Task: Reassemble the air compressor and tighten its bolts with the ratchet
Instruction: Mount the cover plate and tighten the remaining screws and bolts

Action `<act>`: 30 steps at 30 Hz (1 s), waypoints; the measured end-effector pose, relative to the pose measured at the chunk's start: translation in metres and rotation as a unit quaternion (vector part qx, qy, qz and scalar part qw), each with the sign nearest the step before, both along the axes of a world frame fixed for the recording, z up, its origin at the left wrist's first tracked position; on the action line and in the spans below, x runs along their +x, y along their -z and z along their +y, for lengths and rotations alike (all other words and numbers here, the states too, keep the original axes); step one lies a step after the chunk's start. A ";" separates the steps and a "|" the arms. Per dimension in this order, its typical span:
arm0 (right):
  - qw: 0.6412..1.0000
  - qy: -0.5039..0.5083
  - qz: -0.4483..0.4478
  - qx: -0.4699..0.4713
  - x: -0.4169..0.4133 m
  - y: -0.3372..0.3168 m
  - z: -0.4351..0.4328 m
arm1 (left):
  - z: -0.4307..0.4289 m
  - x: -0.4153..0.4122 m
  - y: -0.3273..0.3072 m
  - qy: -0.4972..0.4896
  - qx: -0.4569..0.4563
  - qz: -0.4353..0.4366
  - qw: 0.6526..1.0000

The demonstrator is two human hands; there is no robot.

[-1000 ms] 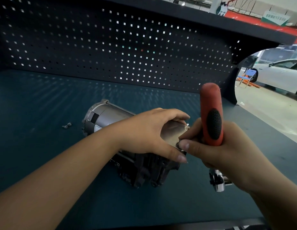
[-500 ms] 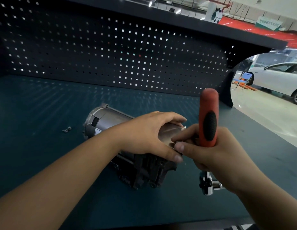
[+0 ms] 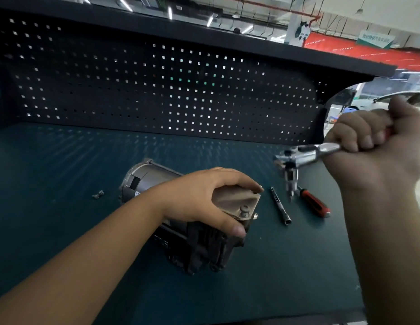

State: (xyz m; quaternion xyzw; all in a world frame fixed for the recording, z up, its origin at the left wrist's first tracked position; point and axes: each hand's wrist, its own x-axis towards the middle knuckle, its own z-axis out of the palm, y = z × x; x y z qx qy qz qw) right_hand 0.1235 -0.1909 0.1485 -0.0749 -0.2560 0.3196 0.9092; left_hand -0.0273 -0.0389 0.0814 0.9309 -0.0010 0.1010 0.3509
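1. Bench (image 3: 63, 231): teal top w/ a dark pegboard (image 3: 157, 90) behind; all the work sits mid-bench.
2. Air compressor (image 3: 148, 177): lies on its side, centre of bench. Long axis runs diagonal, w/ the motor can far-left and the dark finned end near-right.
3. Left hand (image 3: 204, 198): clamped over the compressor's right end, fingers curled round the tan bracket, pinning it down.
4. Right hand (image 3: 377, 156): fist wrapped round the ratchet handle, up in the air, well apart from the compressor, to its right and further back.
5. Ratchet (image 3: 305, 154): head points left toward the compressor, driver bit hangs straight down. Blurred, so bit type unclear.
6. Screwdriver (image 3: 315, 205) & extension bar (image 3: 280, 207): flat on bench btwn compressor and ratchet, not touching either.
7. Bolt (image 3: 244, 209): stands proud on the bracket, just beside the left thumb, head up. Key relation: it's down-left of the bit, so the bit prob needs to go left & down onto it. Right hand does that; left only steadies.
8. Loose screws (image 3: 98, 195): left of the motor can, apart from it.
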 end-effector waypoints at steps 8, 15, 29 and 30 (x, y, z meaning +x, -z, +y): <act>0.960 -0.101 0.258 0.029 -0.012 0.032 0.034 | -0.002 -0.002 0.002 -0.056 -0.220 -0.049 0.973; 0.948 -0.122 0.291 0.028 -0.012 0.037 0.041 | -0.004 0.001 0.004 -0.074 -0.273 -0.120 0.952; 0.946 -0.128 0.297 0.025 -0.008 0.041 0.047 | -0.006 0.002 0.002 -0.047 -0.257 -0.114 0.959; 0.948 -0.125 0.292 0.025 -0.008 0.041 0.046 | -0.006 0.002 0.002 -0.042 -0.254 -0.112 0.960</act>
